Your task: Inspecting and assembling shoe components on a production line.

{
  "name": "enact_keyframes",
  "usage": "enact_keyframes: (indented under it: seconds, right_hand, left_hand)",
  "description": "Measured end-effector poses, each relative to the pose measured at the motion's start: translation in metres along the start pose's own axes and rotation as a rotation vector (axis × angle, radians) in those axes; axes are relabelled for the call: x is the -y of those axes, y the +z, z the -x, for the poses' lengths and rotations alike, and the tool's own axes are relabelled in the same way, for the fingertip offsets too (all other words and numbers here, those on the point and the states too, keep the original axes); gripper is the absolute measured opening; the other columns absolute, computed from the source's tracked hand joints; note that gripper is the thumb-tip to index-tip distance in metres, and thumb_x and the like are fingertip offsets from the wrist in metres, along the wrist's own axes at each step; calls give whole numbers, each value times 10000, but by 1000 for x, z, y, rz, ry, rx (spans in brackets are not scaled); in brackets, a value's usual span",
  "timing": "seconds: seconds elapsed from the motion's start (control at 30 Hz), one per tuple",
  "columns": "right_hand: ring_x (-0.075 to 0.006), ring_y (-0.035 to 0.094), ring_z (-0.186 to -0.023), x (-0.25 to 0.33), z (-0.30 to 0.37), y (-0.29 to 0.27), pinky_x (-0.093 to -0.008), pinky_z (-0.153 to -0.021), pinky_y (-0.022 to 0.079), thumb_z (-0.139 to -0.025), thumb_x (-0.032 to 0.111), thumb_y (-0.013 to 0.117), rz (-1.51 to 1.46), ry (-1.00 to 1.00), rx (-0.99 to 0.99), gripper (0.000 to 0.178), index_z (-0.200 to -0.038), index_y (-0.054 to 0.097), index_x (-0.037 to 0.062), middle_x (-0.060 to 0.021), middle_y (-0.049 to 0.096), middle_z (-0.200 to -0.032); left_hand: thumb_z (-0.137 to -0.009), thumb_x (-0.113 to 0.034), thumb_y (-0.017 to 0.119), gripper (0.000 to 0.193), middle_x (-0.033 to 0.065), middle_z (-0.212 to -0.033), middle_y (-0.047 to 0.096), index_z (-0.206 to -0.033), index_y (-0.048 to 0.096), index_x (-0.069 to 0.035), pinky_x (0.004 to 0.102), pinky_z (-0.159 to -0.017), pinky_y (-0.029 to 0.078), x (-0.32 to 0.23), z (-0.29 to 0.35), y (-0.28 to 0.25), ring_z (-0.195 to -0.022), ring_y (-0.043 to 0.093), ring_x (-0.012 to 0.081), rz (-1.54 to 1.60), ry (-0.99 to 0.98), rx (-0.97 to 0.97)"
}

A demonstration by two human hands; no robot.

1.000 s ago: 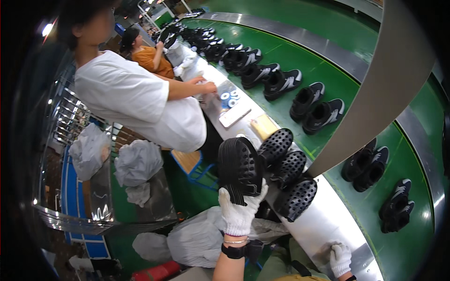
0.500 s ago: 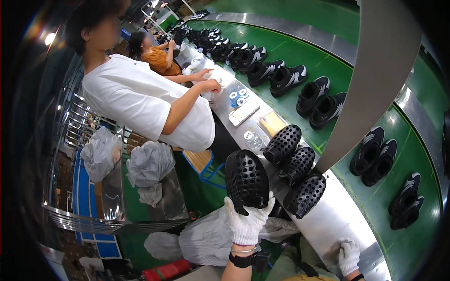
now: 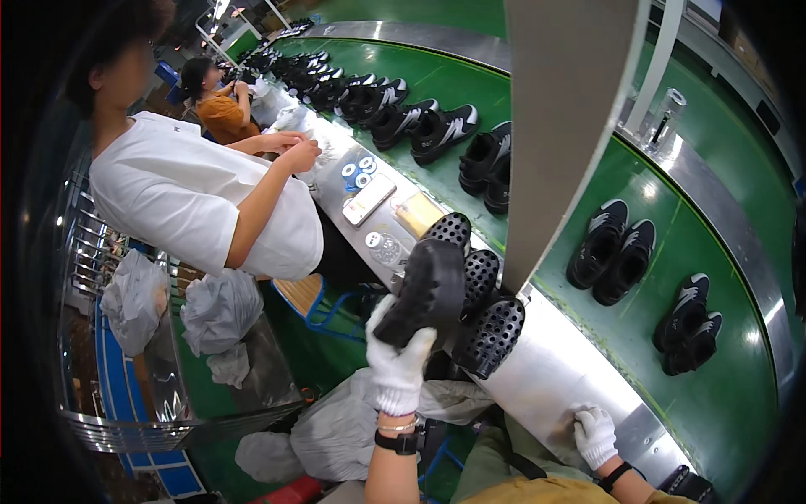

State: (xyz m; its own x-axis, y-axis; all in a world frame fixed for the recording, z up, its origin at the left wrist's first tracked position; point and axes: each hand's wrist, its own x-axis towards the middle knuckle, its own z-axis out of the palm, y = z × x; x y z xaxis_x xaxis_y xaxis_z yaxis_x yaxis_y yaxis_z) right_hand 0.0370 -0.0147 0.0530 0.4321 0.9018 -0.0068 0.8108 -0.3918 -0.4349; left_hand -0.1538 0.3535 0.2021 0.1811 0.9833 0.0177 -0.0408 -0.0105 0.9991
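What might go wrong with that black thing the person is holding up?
Maybe a drop: only the left hand grips the black piece, while the right hand rests on the bench, so a slip might be hard to catch.
Maybe a bump: the holed pieces sit close together on the bench, and swinging the black piece into one could shove the others.
Maybe a knock: the clear bottle stands near them too.

Shoe factory: black shoes (image 3: pixel 443 134) lined along green conveyor belt (image 3: pixel 697 244).

the left hand (image 3: pixel 398 356) grips, raised, while the right hand (image 3: pixel 595 434) curls lower.
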Motion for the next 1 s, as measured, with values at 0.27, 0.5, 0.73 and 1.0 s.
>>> enact_keyframes:
  seconds: [0.27,0.5,0.73,1.0]
  right_hand:
    - [-300,612,-807,93,-81,-70,-427,-732,497,-727,114,735,-111,-376,-30,281,-992,641,93,-86,644,-922]
    - [-376,598,-950,136,-160,-88,-448,-818,507,-852,163,720,-327,-263,-107,404,-1208,585,28,-170,604,-1108]
    - [-360,593,-1206,111,-188,-13,-423,-991,516,-942,183,656,-888,198,60,617,-1464,393,-16,-258,537,-1353]
    - [-305,577,-1261,108,-166,-4,-368,-1059,464,-945,110,625,-869,132,92,586,-1474,396,6,-234,562,-1369]
  left_hand:
    - [-686,-264,896,843,208,-1344,557,-1388,489,-35,447,-1076,430,76,-17,27,-1253,533,376,-780,265,162]
    - [-770,-309,846,907,272,-1414,478,-1466,374,30,474,-1113,381,64,16,7,-1309,469,410,-590,99,65]
    - [-615,-392,932,1092,272,-1436,454,-1475,377,-12,501,-1108,389,76,79,20,-1329,442,442,-929,259,313]
    - [-628,-268,925,865,260,-1289,572,-1342,520,5,482,-996,489,92,79,11,-1162,587,429,-734,324,250]
